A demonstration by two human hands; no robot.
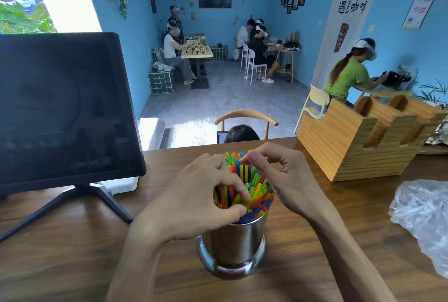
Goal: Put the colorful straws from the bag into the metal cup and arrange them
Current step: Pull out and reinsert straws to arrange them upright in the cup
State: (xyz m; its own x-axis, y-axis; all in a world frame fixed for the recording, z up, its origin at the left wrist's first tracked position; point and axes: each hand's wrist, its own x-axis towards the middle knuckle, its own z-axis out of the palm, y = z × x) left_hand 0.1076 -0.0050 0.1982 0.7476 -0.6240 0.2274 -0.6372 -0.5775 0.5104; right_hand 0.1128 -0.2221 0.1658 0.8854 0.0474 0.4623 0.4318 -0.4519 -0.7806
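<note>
— While the cup stood in the middle, what sat furthest left on the table [315, 241]?

— A dark screen [60, 107] on a black folding stand, switched off, well apart from the cup.

— And next along?

— The left hand [194, 204]. It lay over the near left side of the straws [257, 192], fingers curled down among their tips, the thumb pressed against the blue ones at the rim. It was gripping a cluster of them.

— Where were the straws themselves?

— All standing upright in the metal cup [234, 241], packed tight: green, yellow, orange, red, blue. Those at the back stood taller than those at the front. The cup rested on the wooden table, just in front of the person.

— The right hand [283, 180]?

— On the far right side of the bundle, thumb and forefinger brought together in a pinch on the tops of the tall straws at the back. Its other fingers were curled loosely above.

— Further right?

— A wooden holder [358, 141] with open slots, behind and apart from the cup. At the table's right edge lay a crumpled clear plastic bag [421, 216]; I could not tell whether anything was inside.
</note>
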